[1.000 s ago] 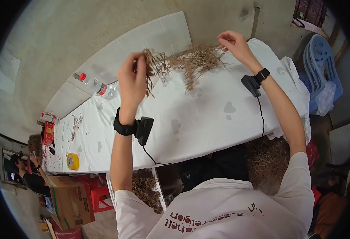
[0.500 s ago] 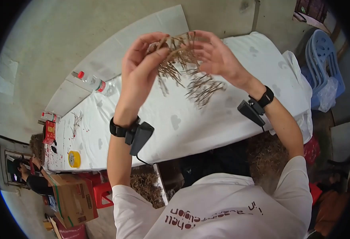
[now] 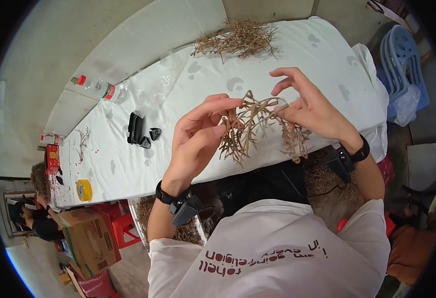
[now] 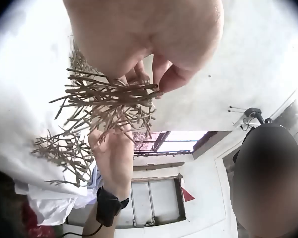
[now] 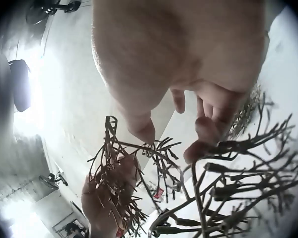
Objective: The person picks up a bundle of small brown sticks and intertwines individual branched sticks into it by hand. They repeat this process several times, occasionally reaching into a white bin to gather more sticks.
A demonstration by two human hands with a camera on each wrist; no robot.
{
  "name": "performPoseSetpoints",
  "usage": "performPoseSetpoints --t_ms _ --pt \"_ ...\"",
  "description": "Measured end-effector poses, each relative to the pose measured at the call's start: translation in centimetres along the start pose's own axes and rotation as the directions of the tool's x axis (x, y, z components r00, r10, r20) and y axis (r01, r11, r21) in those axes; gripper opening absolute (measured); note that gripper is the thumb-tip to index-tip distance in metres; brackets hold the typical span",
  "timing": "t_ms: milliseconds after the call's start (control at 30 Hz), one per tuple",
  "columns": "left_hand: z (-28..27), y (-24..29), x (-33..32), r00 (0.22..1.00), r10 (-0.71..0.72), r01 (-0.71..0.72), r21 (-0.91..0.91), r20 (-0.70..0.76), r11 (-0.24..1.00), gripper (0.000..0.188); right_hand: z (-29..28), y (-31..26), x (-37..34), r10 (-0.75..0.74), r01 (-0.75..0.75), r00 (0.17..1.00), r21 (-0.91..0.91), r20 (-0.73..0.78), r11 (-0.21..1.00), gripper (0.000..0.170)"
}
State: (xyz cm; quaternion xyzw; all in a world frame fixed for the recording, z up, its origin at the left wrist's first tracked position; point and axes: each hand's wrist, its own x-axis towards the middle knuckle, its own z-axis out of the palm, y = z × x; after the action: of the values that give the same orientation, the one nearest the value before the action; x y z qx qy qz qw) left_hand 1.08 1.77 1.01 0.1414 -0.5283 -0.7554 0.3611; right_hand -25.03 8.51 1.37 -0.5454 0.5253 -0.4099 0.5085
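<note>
A bunch of dry, brown, branching twigs (image 3: 250,124) is held up over the near part of the white-covered table. My left hand (image 3: 195,134) pinches it from the left between thumb and fingers; the left wrist view shows their tips on the stems (image 4: 114,94). On the other side, my right hand (image 3: 315,107) holds a smaller dry sprig (image 3: 296,141) that hangs below its palm. Its thumb lies at the bunch's right edge, and its upper fingers are raised apart from it. In the right wrist view, curled fingers (image 5: 203,141) meet the sprig's stems (image 5: 228,188).
A pile of similar twigs (image 3: 240,39) lies at the table's back edge. Left of my hands are a black case (image 3: 135,128), a plastic bottle (image 3: 96,87) and yellow tape (image 3: 84,189). Blue stacked stools (image 3: 401,69) stand right; another person (image 3: 34,221) is far left.
Both hands have come down and nearer to my body from the table's back, bringing twigs with them. The pile stays behind. The view has tilted, and the black case now shows.
</note>
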Motion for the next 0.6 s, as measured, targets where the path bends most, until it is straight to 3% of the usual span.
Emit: performPoseSetpoints --t_ms 100,200,267,367,467,600 --pt "-0.2 -0.9 0.2 0.999 0.006 -0.006 -0.005 0.045 1.0 0.049 -0.1 0.3 -0.1 -0.053 0.047 0.995 -0.077 -0.086 0.996 0.046" --pt "-0.6 -1.6 0.6 0.992 0.026 -0.025 -0.008 0.121 1.0 0.051 0.0 0.8 0.9 -0.452 0.454 0.889 0.017 -0.077 0.891 0.038" --pt "-0.6 -1.7 0.6 0.988 0.034 -0.033 -0.007 0.153 0.999 0.053 0.8 0.4 0.4 -0.417 0.417 0.906 -0.009 -0.069 0.909 0.033" --pt "0.5 -1.9 0.8 0.972 0.132 -0.181 0.265 0.194 0.947 0.058 2.0 -1.0 0.0 -0.349 0.346 0.935 -0.068 -0.057 0.936 0.025" --pt "0.4 -1.9 0.7 0.977 0.098 -0.15 0.284 0.19 0.947 0.058 2.4 -1.3 0.1 -0.239 0.233 0.971 -0.324 0.023 0.917 0.02" --pt "-0.4 -2.0 0.4 0.986 0.023 -0.083 0.367 0.164 0.926 0.055 2.1 -0.2 0.6 -0.207 0.208 0.978 -0.258 0.029 0.944 0.013"
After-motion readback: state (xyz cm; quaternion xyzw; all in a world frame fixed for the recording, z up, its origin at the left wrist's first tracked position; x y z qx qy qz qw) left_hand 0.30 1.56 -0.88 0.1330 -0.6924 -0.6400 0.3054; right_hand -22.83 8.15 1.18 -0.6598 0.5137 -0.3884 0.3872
